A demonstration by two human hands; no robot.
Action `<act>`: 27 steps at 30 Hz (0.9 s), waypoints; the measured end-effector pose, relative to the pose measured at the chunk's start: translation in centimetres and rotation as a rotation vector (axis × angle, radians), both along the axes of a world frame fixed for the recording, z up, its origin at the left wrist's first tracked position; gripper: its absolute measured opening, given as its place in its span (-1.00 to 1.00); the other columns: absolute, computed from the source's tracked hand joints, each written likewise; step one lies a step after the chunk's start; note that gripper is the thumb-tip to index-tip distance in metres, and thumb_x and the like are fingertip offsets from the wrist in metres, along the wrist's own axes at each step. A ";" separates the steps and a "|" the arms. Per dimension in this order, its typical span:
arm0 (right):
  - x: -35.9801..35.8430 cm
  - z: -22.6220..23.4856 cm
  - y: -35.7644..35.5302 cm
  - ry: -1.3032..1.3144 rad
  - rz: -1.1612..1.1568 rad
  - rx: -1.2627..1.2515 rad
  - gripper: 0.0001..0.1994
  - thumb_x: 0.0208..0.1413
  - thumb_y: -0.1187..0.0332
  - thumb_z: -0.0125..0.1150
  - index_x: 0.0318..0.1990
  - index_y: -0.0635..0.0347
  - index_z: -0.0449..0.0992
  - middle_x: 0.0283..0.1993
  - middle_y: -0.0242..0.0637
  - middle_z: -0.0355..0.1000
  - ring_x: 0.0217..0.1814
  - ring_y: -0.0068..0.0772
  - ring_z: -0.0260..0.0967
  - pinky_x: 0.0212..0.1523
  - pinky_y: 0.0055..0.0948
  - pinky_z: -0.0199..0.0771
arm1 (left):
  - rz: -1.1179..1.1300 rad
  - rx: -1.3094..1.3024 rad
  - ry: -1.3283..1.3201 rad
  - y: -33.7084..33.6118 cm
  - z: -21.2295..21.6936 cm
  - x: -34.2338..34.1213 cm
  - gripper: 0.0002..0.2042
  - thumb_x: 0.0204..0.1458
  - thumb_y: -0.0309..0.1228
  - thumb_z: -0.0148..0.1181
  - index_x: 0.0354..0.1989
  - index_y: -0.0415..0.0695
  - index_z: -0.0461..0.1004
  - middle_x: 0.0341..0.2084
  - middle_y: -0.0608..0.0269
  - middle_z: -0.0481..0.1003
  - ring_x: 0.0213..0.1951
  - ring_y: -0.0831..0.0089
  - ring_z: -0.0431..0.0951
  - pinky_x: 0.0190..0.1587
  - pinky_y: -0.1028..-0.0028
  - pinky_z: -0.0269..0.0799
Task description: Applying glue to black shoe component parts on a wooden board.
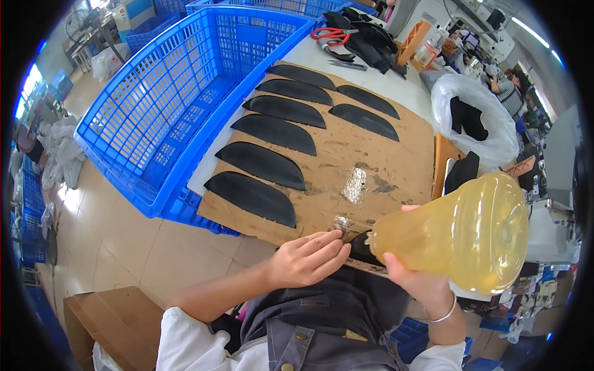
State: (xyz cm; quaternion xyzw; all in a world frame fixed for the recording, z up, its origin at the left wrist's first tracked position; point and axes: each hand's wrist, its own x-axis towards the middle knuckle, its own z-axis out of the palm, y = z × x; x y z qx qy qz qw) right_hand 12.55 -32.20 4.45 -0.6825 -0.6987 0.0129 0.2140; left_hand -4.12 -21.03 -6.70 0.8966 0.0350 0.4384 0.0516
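My right hand (417,281) grips a large see-through plastic bottle (458,232) of yellowish liquid, tilted so its narrow end points left and down. That end meets a dark black piece (362,247) at the near edge of a brown cardboard sheet (396,167). My left hand (312,256) lies beside this piece, fingers stretched out side by side, tips at the cardboard; its thumb is hidden. On the cardboard, several black curved pieces (260,164) lie in a slanting column at the left, with two more (365,120) to their right. Shiny wet-looking patches (354,185) mark the sheet's middle.
A blue plastic crate (167,117) stands left of the cardboard. Red-handled pliers (331,37) and black scraps (371,43) lie at the table's far end. To the right stands a clear plastic bag (445,102) with black pieces inside. A cardboard box (114,324) sits at lower left.
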 end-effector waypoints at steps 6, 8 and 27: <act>3.6 -0.4 -4.9 0.452 -0.237 0.076 -0.41 -0.28 0.65 0.15 0.06 0.28 0.24 0.06 -0.19 0.29 0.05 -0.35 0.28 0.07 -0.37 0.30 | 0.016 -0.025 -0.020 0.0 -0.3 0.2 -0.78 -0.16 -0.51 0.13 -0.28 -0.21 0.47 -0.36 0.24 0.47 -0.20 0.37 0.53 -0.14 0.49 0.48; 4.4 1.1 -7.6 0.335 -0.362 -0.059 -0.41 -0.30 0.63 0.17 0.05 0.29 0.26 0.06 -0.18 0.29 0.02 -0.34 0.31 0.05 -0.36 0.31 | -0.004 -0.104 -0.013 -0.1 0.6 0.1 -0.78 -0.19 -0.51 0.15 -0.29 -0.20 0.47 -0.39 0.23 0.47 -0.22 0.35 0.54 -0.18 0.49 0.48; 1.9 1.3 -3.9 0.270 -0.209 -0.075 -0.34 -0.28 0.47 0.30 0.10 0.19 0.21 0.02 -0.29 0.27 0.01 -0.41 0.28 0.02 -0.44 0.31 | 0.002 -0.106 0.037 -0.3 0.8 0.0 -0.71 -0.24 -0.51 0.19 -0.24 -0.20 0.48 -0.38 0.22 0.48 -0.20 0.33 0.55 -0.24 0.46 0.49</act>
